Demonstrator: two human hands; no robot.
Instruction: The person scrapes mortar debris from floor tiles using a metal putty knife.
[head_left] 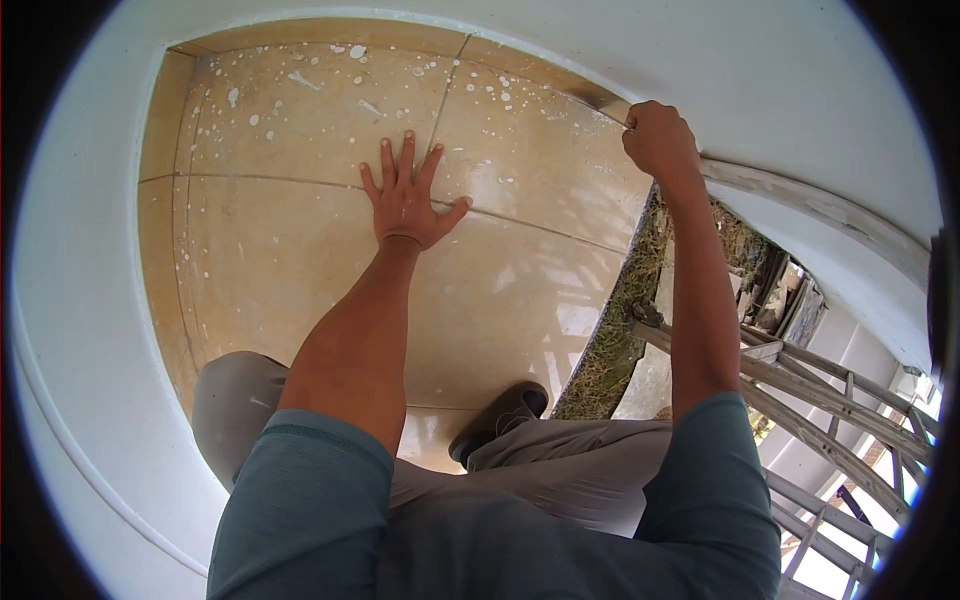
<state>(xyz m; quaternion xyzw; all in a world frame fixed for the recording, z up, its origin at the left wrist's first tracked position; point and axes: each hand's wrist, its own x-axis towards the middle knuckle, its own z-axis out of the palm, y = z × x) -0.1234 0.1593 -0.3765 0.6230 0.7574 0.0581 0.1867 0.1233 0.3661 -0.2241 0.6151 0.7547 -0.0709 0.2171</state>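
My left hand (pixel 405 205) lies flat on the beige tiled floor (pixel 330 270), fingers spread, holding nothing. White paint spots (pixel 357 52) dot the tiles beyond it. My right hand (pixel 661 140) is closed in a fist against the tile skirting (pixel 535 68) at the foot of the white wall, close to the floor's right edge. Its fingers hide whatever may be inside, so I cannot make it out. Beside the fist, a short stretch of the skirting looks darker.
White walls (pixel 75 290) curve round the floor at left and top. On the right the tiles end at a strip of grass (pixel 605 365). A ladder (pixel 830 400) lies beyond my right arm, near some debris (pixel 780 295). My dark shoe (pixel 500 420) rests on the tiles.
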